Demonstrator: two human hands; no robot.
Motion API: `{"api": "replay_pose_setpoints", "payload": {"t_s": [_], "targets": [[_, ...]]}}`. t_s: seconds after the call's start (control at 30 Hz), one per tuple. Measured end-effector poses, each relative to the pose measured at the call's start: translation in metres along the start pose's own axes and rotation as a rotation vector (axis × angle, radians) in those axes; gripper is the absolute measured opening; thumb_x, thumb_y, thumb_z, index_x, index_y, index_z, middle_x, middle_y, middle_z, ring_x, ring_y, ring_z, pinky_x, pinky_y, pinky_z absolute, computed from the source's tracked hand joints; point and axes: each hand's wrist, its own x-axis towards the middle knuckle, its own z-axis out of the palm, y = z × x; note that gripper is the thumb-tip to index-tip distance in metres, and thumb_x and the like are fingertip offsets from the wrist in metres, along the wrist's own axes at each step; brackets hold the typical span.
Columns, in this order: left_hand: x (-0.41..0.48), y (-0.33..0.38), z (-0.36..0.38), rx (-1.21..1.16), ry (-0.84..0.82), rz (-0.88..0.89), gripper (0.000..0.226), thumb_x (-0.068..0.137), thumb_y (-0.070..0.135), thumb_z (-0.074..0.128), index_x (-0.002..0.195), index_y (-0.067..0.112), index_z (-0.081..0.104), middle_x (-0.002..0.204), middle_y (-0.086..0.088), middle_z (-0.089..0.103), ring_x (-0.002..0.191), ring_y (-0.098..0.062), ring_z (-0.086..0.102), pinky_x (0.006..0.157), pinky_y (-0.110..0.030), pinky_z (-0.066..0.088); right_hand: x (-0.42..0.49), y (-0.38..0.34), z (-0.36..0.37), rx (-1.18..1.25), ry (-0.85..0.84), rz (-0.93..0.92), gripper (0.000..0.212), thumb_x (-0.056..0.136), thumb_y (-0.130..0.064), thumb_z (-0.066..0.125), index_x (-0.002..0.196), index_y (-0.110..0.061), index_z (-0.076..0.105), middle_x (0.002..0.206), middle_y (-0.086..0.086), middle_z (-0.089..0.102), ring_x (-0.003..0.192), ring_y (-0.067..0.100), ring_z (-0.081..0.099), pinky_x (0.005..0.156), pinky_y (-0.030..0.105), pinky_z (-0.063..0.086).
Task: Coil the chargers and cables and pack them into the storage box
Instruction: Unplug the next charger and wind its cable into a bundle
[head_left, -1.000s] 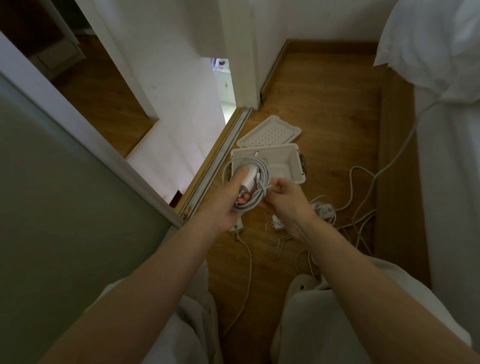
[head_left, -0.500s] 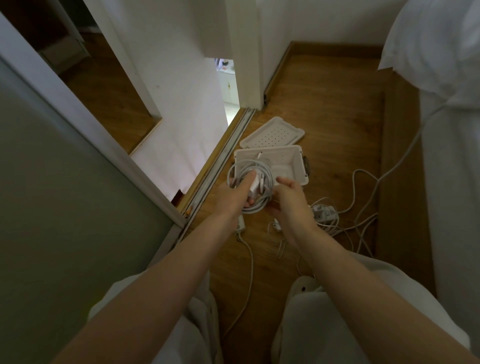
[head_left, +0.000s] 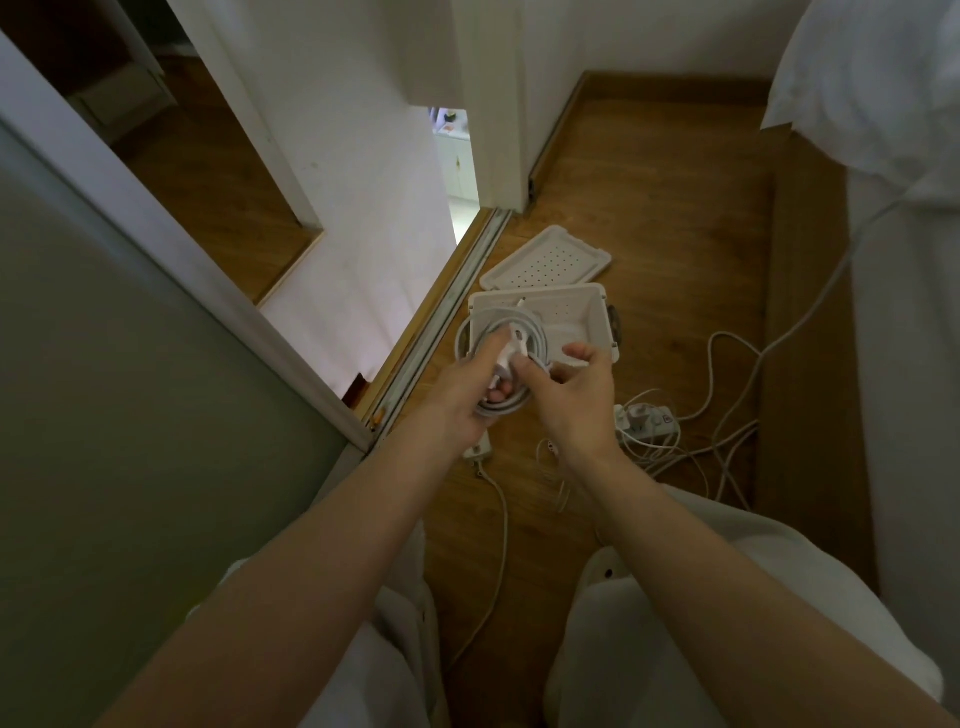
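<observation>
My left hand (head_left: 457, 400) grips a coiled white charger cable (head_left: 506, 410) with its white plug (head_left: 511, 351) pressed under the thumb, just above the near rim of the open white storage box (head_left: 587, 306) on the wooden floor. My right hand (head_left: 576, 395) touches the coil from the right, thumb and forefinger pinching the cable near the plug. The box's perforated lid (head_left: 545, 257) lies flat behind the box. Loose white cables (head_left: 727, 441) and a white power strip (head_left: 647, 423) lie on the floor to the right. Another charger (head_left: 479, 451) with its cable (head_left: 498, 519) lies below my left hand.
A sliding door track (head_left: 441, 322) and a grey-green door panel (head_left: 104, 415) run along the left. A white bed (head_left: 904, 260) with a wooden frame stands at the right. My knees in pale trousers fill the bottom of the view.
Both hands have moved the coil forward toward the box. My right hand has shifted from the coil's side up to the plug.
</observation>
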Motion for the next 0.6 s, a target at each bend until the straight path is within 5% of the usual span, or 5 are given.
{"api": "replay_pose_setpoints", "payload": {"t_s": [0.1, 0.2, 0.37, 0.5, 0.6], "targets": [[0.003, 0.004, -0.005, -0.013, -0.055, -0.015, 0.048, 0.083, 0.045, 0.064, 0.116, 0.01, 0.062, 0.109, -0.017, 0.068, 0.102, -0.027, 0.066, 0.085, -0.036, 0.055, 0.0, -0.005, -0.004, 0.116, -0.156, 0.053, 0.036, 0.086, -0.006, 0.063, 0.113, -0.016, 0.041, 0.091, 0.008, 0.065, 0.079, 0.016, 0.066, 0.059, 0.018, 0.053], [0.004, 0.005, -0.006, 0.023, -0.02, 0.035, 0.047, 0.081, 0.043, 0.066, 0.115, 0.01, 0.063, 0.103, -0.014, 0.071, 0.092, -0.023, 0.07, 0.069, -0.031, 0.056, 0.0, -0.004, -0.006, -0.076, -0.242, -0.149, 0.021, 0.089, -0.004, 0.058, 0.106, -0.014, 0.05, 0.093, 0.009, 0.065, 0.081, 0.016, 0.066, 0.063, 0.017, 0.054], [-0.002, 0.0, -0.004, 0.149, 0.103, 0.137, 0.027, 0.084, 0.038, 0.065, 0.098, 0.015, 0.064, 0.097, -0.013, 0.07, 0.089, -0.025, 0.066, 0.081, -0.036, 0.055, 0.002, 0.007, -0.007, -0.426, -0.162, -0.309, 0.002, 0.09, -0.015, 0.059, 0.09, -0.015, 0.057, 0.074, -0.003, 0.056, 0.064, 0.006, 0.052, 0.055, 0.01, 0.04], [-0.004, -0.001, -0.007, 0.304, 0.141, 0.289, 0.02, 0.083, 0.034, 0.068, 0.093, 0.018, 0.06, 0.077, -0.003, 0.063, 0.06, -0.011, 0.057, 0.05, -0.018, 0.049, 0.005, 0.009, -0.009, -0.99, -0.123, -0.479, 0.011, 0.091, -0.018, 0.057, 0.101, -0.015, 0.059, 0.111, 0.003, 0.048, 0.104, 0.016, 0.046, 0.09, 0.027, 0.043], [-0.003, -0.001, -0.01, 0.327, 0.172, 0.249, 0.018, 0.083, 0.035, 0.069, 0.082, 0.02, 0.058, 0.071, -0.002, 0.06, 0.058, -0.011, 0.054, 0.05, -0.019, 0.047, 0.001, 0.002, -0.006, -1.152, -0.133, -0.626, 0.018, 0.091, -0.018, 0.055, 0.107, -0.013, 0.059, 0.12, 0.006, 0.043, 0.116, 0.02, 0.038, 0.1, 0.034, 0.038]]}}
